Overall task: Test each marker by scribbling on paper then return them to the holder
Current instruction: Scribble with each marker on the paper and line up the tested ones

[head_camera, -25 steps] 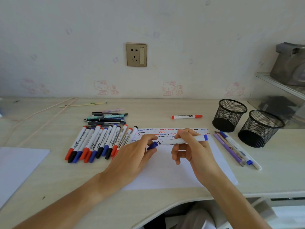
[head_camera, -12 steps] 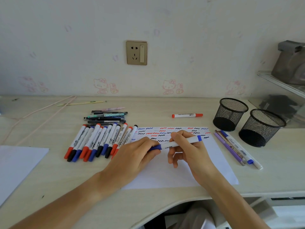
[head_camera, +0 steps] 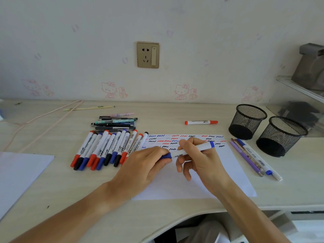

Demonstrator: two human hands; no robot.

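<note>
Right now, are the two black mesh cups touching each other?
Cannot tell. In the head view the nearer mesh cup overlaps the farther mesh cup, hiding any gap or contact between them.

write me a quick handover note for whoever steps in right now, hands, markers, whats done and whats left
Left hand grips the blue cap; right hand holds the blue marker barrel over the paper.
Marker row lies left of the paper; one red marker lies behind it.
Done: rows of scribbles on the paper.
Left: both mesh holders look empty, so no markers are returned yet.
</note>
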